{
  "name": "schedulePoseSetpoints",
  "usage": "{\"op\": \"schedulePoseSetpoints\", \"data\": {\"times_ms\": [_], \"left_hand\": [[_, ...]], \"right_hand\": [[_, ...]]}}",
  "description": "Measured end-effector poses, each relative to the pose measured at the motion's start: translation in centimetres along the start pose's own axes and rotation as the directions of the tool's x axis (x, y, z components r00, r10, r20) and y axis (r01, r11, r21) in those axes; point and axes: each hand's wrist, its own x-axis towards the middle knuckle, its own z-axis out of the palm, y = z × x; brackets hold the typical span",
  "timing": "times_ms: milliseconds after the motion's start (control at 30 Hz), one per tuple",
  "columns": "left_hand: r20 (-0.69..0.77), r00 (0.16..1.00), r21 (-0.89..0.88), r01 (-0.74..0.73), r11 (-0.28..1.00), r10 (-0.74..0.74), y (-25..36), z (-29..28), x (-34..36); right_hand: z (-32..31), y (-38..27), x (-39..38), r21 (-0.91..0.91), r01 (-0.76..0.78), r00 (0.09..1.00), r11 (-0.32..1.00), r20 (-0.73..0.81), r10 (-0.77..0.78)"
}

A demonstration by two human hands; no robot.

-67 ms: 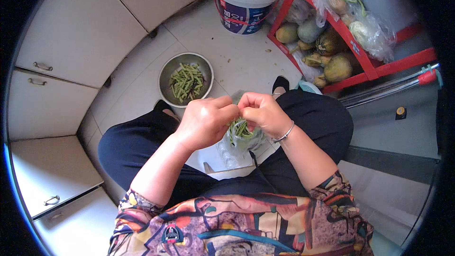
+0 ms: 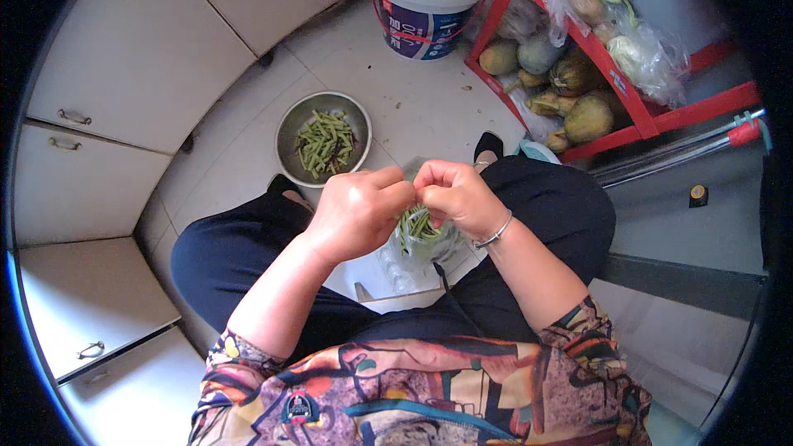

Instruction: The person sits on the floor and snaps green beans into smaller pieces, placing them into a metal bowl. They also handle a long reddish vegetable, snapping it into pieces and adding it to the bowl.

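My left hand (image 2: 357, 211) and my right hand (image 2: 464, 198) meet fingertip to fingertip above a clear plastic bag (image 2: 406, 271). Both are closed in a pinch; whatever lies between the fingers is hidden. Long green beans (image 2: 420, 225) fill the bag, which stands between my legs just beneath the hands. A silver bracelet (image 2: 494, 233) circles my right wrist. Beyond my left hand, a round metal bowl (image 2: 285, 142) on the floor holds short cut pieces of green bean (image 2: 324, 142).
A white-rimmed bucket (image 2: 429, 2) of vegetable scraps stands at the far side. Squashes (image 2: 588, 116) and bagged vegetables sit on a red-framed rack (image 2: 615, 83) at the far right. White cabinets (image 2: 99, 173) line the left. Small scraps dot the tiled floor (image 2: 330, 54).
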Motion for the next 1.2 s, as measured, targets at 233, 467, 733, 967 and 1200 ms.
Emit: {"op": "schedulePoseSetpoints", "data": {"times_ms": [233, 467, 733, 967, 1200], "left_hand": [[-0.114, 0.993, -0.039, 0.024, 0.999, -0.029, 0.3, 0.6, 0.1], [-0.221, 0.970, -0.106, 0.083, 0.991, -0.105, 0.6, 1.6, 0.0], [-0.395, 0.904, -0.248, 0.067, 0.966, -0.164, 1.2, 2.7, 0.8], [0.099, 0.683, -0.956, 0.268, 0.122, -0.724, 0.2, 2.7, 0.9], [0.433, 0.334, -0.897, 0.069, -0.437, -0.837, -11.0, 4.0, -3.2]], "right_hand": [[0.0, 0.2, 0.2, 0.218, 0.012, 0.998, 0.976, 0.062, -0.026], [0.1, 0.2, 0.2, 0.426, -0.030, 0.995, 0.904, 0.103, -0.016], [0.2, 0.9, 0.6, 0.699, -0.133, 0.986, 0.702, 0.167, 0.020], [0.8, 0.7, 1.1, 0.744, -0.095, 0.994, 0.661, 0.110, 0.019], [-2.1, 4.7, 1.1, 0.679, -0.116, 0.979, 0.724, -0.046, 0.200]]}}
